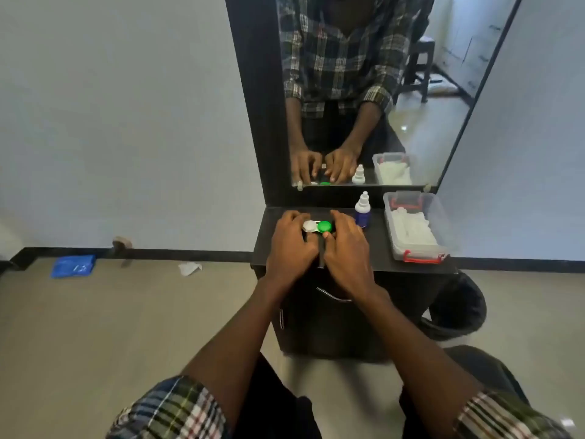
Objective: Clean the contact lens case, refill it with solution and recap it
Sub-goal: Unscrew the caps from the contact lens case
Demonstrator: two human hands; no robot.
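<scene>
A contact lens case [316, 227] with one white cap and one green cap lies on the black vanity top [376, 251], both caps on. My left hand [292, 245] curls round its white end. My right hand [346, 248] curls round the green end, thumb beside the green cap. A blue solution bottle [362, 212] with a white dropper cap stands upright just right of my right hand, close to the mirror.
A clear plastic box [441, 217] with red latches holds white tissues at the right of the top. The mirror [380, 90] rises behind. A black bin [459, 308] stands on the floor at the right. A crumpled tissue [189, 268] and a blue packet [73, 266] lie on the floor at the left.
</scene>
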